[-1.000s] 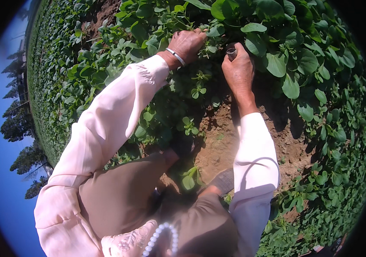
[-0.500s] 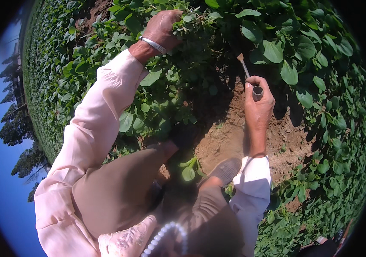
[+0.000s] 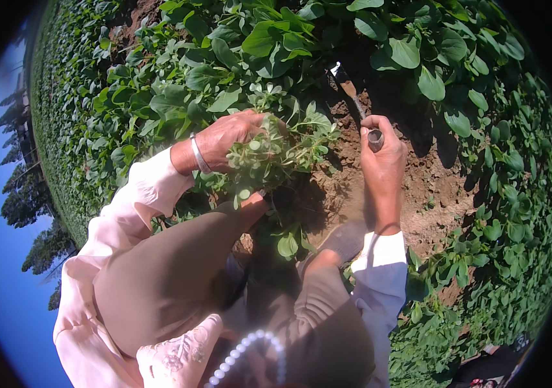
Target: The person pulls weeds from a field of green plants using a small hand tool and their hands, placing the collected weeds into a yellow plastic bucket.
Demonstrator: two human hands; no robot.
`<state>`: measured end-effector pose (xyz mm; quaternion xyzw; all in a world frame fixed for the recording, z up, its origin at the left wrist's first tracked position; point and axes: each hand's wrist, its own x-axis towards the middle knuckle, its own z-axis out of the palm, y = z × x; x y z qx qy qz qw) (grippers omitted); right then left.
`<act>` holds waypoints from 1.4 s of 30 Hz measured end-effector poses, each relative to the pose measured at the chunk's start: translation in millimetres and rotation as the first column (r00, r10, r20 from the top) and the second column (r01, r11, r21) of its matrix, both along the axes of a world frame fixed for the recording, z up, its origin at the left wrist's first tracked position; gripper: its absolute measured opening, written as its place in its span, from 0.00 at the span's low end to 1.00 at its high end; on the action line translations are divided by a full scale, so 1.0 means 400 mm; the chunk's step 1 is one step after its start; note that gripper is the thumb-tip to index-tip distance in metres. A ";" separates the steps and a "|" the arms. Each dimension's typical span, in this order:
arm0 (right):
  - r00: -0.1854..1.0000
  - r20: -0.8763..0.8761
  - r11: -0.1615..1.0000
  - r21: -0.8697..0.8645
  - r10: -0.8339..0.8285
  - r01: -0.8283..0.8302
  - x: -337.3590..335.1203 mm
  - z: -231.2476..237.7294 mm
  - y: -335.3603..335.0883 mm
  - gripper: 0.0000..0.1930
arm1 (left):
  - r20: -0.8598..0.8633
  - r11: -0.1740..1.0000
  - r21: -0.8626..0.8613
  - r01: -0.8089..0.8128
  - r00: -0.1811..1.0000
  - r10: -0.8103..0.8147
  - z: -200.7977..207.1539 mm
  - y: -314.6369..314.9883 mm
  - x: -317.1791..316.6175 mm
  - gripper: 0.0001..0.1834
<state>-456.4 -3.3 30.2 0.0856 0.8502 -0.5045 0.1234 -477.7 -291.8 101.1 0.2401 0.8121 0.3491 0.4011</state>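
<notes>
My left hand (image 3: 221,139), with a silver bangle at its wrist, is closed round a bushy bunch of small-leaved weeds (image 3: 268,154). The bunch hangs above my bent knee and hides some of my fingertips. To the right, my right hand (image 3: 384,161) grips a small hand weeder (image 3: 352,96). Its round hollow handle end shows at my thumb, and its flat metal blade points away from me, the tip shining in the sun. Below the blade lies loose brown soil (image 3: 412,216).
Broad-leaved green crop plants (image 3: 412,52) grow thickly ahead and on both sides. One small seedling (image 3: 287,244) stands between my legs, close to my shoe (image 3: 344,240). A string of white beads (image 3: 234,355) hangs at my front. Trees (image 3: 27,200) show at far left.
My left hand has come back toward me from the far plants, bringing the bunch of weeds with it. My right hand has shifted slightly left, and the weeder's blade tip now catches sunlight.
</notes>
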 end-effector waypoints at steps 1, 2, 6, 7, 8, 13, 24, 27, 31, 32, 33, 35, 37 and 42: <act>1.000 0.013 1.000 0.014 0.021 -0.021 -0.002 0.007 0.001 0.07 | -0.171 0.963 -0.252 0.098 0.975 -0.144 0.036 0.028 -0.001 0.14; 0.999 0.027 0.999 0.028 0.040 -0.041 -0.003 0.013 0.004 0.07 | -0.281 0.966 -0.219 0.137 0.939 -0.197 0.034 0.023 -0.003 0.14; 0.998 -0.034 0.998 -0.008 0.059 -0.059 -0.003 -0.003 -0.006 0.10 | -0.540 0.968 -0.177 0.178 0.804 -0.247 -0.024 0.048 -0.006 0.11; 0.996 0.016 0.993 0.077 0.091 -0.091 -0.014 -0.007 -0.012 0.10 | -0.448 0.889 -0.391 0.238 0.794 -0.410 -0.061 0.066 -0.018 0.11; 0.996 -0.019 0.995 0.041 0.088 -0.087 -0.036 -0.016 -0.033 0.11 | -0.399 0.855 -0.481 0.197 0.818 -0.413 -0.078 0.090 -0.031 0.11; 0.994 -0.012 0.994 -0.006 0.107 -0.107 -0.045 -0.018 -0.037 0.12 | -0.574 0.851 -0.525 -0.028 0.749 -0.330 -0.187 0.139 -0.091 0.14; 0.993 -0.050 0.994 0.019 0.109 -0.109 -0.132 -0.069 -0.087 0.10 | -0.541 0.797 -0.564 -0.215 0.825 -0.161 -0.295 0.128 -0.140 0.23; 0.996 0.016 0.995 -0.032 0.093 -0.092 -0.095 -0.011 -0.021 0.07 | -0.602 0.826 -0.501 -0.258 0.789 -0.118 -0.289 0.106 -0.133 0.21; 0.993 0.004 0.987 -0.113 0.117 -0.116 -0.059 0.003 -0.007 0.06 | -0.627 0.859 -0.459 -0.228 0.767 -0.131 -0.276 0.088 -0.092 0.18; 0.993 -0.013 0.985 -0.126 0.118 -0.119 -0.063 0.001 -0.013 0.06 | -0.553 0.839 -0.518 -0.169 0.814 -0.177 -0.264 0.090 -0.084 0.17; 0.992 -0.030 0.982 -0.141 0.121 -0.124 -0.073 -0.003 -0.028 0.07 | -0.492 0.859 -0.491 -0.147 0.860 -0.134 -0.252 0.090 -0.079 0.15; 0.994 -0.056 0.974 -0.199 0.095 -0.105 -0.089 -0.030 -0.058 0.07 | -0.486 0.859 -0.507 -0.075 0.847 -0.213 -0.205 0.107 -0.049 0.13; 0.997 -0.063 0.944 -0.329 -0.041 0.019 -0.099 -0.075 -0.079 0.04 | -0.564 0.877 -0.478 -0.044 0.781 -0.269 -0.233 0.087 -0.001 0.12; 0.903 0.296 0.626 -0.651 -0.311 0.429 -0.124 -0.085 -0.052 0.05 | -0.565 0.869 -0.489 -0.072 0.785 -0.253 -0.256 0.068 0.040 0.09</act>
